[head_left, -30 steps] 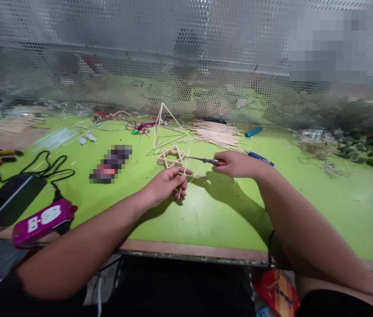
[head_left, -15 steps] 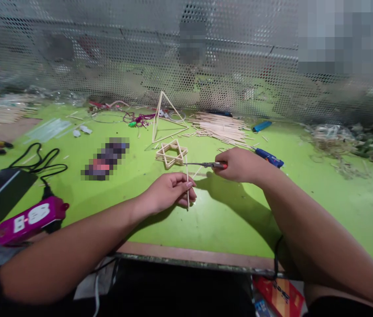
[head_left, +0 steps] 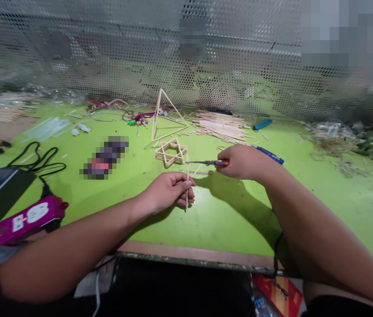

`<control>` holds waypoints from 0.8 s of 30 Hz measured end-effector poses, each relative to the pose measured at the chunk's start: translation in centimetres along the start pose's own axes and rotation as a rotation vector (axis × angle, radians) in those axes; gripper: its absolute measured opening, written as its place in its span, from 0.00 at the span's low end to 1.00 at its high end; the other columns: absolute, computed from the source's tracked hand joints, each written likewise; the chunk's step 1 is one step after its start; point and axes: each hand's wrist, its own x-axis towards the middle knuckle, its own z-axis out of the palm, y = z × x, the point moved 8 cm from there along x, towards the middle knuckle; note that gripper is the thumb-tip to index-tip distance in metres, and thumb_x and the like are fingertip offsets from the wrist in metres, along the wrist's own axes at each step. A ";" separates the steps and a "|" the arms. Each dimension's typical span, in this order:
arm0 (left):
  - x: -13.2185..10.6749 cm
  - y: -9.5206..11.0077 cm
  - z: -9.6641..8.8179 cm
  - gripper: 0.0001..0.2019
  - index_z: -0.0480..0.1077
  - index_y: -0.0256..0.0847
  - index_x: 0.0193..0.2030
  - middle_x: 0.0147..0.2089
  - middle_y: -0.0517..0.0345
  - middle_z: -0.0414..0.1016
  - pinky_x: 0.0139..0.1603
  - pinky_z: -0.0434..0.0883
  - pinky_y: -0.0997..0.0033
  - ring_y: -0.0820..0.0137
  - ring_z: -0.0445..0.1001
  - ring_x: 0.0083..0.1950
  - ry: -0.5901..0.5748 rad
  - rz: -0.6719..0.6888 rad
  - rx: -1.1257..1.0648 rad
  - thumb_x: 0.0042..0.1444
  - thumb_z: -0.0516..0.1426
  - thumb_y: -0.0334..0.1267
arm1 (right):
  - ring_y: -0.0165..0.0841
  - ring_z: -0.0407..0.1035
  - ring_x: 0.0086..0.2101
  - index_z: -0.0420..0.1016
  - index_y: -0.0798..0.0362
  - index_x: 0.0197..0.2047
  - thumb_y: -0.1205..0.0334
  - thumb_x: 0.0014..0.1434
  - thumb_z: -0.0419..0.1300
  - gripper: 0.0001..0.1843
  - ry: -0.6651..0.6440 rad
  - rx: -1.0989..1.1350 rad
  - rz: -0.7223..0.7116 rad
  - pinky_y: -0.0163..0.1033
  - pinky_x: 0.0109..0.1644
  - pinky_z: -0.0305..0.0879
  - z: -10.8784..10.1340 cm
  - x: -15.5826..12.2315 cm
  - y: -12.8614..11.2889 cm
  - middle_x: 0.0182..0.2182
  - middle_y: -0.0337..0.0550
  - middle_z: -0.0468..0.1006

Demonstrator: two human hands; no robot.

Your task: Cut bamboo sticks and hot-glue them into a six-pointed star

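My left hand (head_left: pixel 173 189) pinches a thin wooden stick (head_left: pixel 187 193) that stands roughly upright in the view between thumb and fingers. My right hand (head_left: pixel 239 162) is closed around the red handles of long-nosed pliers (head_left: pixel 211 163). Their narrow jaws point left and reach the upper part of the stick; whether they grip it I cannot tell. Just beyond the jaws lies a six-pointed star (head_left: pixel 171 152) made of layered sticks. Behind it stands a pyramid-like stick frame (head_left: pixel 162 121). Another short stick (head_left: pixel 197 170) lies by the left fingertips.
A pile of sticks (head_left: pixel 219 126) lies at the back, near a blue glue gun (head_left: pixel 270 155) and a light-blue cutter (head_left: pixel 262 125). At left are a magenta power strip (head_left: pixel 31 220), a black box (head_left: pixel 3 189) and cables. A perforated metal screen (head_left: pixel 123 57) borders the table's back.
Both hands keep nearly the same pose, with the pliers still at the stick. The right hand has shifted very slightly; the view has moved a little.
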 end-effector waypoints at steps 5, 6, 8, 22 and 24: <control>-0.2 0.4 -0.3 0.10 0.78 0.36 0.41 0.33 0.53 0.84 0.35 0.84 0.67 0.66 0.86 0.31 0.041 -0.018 0.018 0.72 0.68 0.39 | 0.38 0.63 0.28 0.74 0.47 0.28 0.52 0.62 0.63 0.13 0.129 -0.061 0.040 0.46 0.32 0.50 -0.9 0.2 1.2 0.26 0.44 0.77; -0.2 0.4 -0.4 0.09 0.78 0.36 0.41 0.33 0.53 0.84 0.35 0.84 0.67 0.66 0.86 0.31 0.048 -0.021 0.022 0.73 0.67 0.38 | 0.38 0.63 0.28 0.74 0.47 0.28 0.52 0.62 0.63 0.13 0.142 -0.064 0.045 0.46 0.33 0.49 -1.0 0.3 1.6 0.26 0.44 0.77; -0.2 0.5 -0.4 0.08 0.79 0.36 0.42 0.33 0.52 0.85 0.36 0.84 0.67 0.66 0.86 0.31 0.052 -0.022 0.027 0.74 0.65 0.37 | 0.37 0.62 0.28 0.74 0.47 0.28 0.51 0.63 0.63 0.14 0.130 -0.051 0.047 0.46 0.33 0.49 -0.7 0.6 2.2 0.26 0.44 0.77; 0.5 1.7 -1.8 0.17 0.84 0.38 0.61 0.38 0.54 0.82 0.38 0.78 0.66 0.66 0.83 0.38 0.076 0.168 -0.005 0.71 0.68 0.45 | 0.39 0.67 0.33 0.68 0.47 0.39 0.44 0.73 0.57 0.17 0.097 0.110 -0.067 0.44 0.36 0.53 -0.5 -0.1 1.7 0.35 0.45 0.80; 0.4 1.8 -1.8 0.18 0.83 0.38 0.63 0.38 0.54 0.82 0.38 0.77 0.66 0.65 0.83 0.39 0.081 0.178 0.011 0.72 0.67 0.45 | 0.39 0.67 0.33 0.66 0.46 0.39 0.43 0.73 0.56 0.17 0.110 0.116 -0.070 0.44 0.36 0.54 -0.5 -0.1 1.6 0.35 0.44 0.79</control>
